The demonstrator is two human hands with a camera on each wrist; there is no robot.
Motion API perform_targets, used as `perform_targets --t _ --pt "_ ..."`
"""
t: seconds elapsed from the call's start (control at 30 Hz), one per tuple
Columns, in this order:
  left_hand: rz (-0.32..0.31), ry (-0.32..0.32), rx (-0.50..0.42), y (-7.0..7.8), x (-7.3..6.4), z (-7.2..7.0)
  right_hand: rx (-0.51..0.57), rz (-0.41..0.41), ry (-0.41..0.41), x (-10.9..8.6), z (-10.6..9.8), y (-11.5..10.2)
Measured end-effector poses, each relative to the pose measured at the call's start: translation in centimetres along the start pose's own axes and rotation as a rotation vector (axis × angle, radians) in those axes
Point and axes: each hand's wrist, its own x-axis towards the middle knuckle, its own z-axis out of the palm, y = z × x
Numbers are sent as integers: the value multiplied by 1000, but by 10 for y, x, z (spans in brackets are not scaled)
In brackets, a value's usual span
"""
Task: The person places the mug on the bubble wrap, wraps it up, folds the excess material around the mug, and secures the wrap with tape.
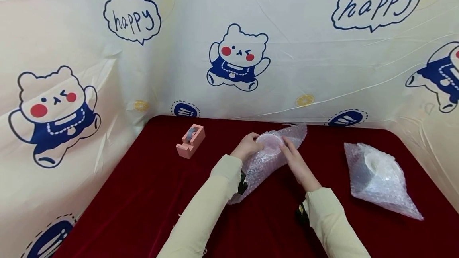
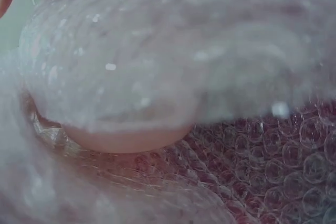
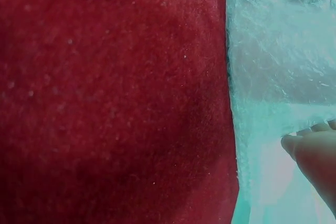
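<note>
A round, pale pink bowl-like item (image 1: 270,144) rests amid a sheet of bubble wrap (image 1: 263,172) at the table's middle. My left hand (image 1: 246,146) grips its left side, the thumb lying over the rim. On the opposite side my right hand (image 1: 297,162) holds the right edge. In the left wrist view, bubble wrap (image 2: 142,66) covers most of the item and a curved pinkish strip (image 2: 131,139) shows beneath. Part of the right hand (image 3: 317,158) appears beside the wrap (image 3: 278,61) in the right wrist view.
A pink tape dispenser (image 1: 191,141) with a roll of tape stands at the back left. At the right lies a bubble-wrapped bundle (image 1: 380,176) around something white. Dark red cloth (image 1: 143,198) covers the table, and a printed curtain (image 1: 301,63) hangs behind it.
</note>
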Motion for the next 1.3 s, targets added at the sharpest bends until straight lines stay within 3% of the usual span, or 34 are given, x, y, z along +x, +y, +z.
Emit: perform_targets --t 0.3,0.4,0.87,1.1,1.3 --pt "-28 -40 -39 -3 5 6 118 100 297 2 -4 6" --pt "-13 -26 -15 -4 6 8 136 159 350 2 -6 8" --pt "25 25 57 -3 6 16 575 299 195 1 -20 20" --pt "25 23 51 -3 6 17 595 315 156 3 -22 21" --pt "12 1 15 -2 4 16 573 261 139 6 -20 18"
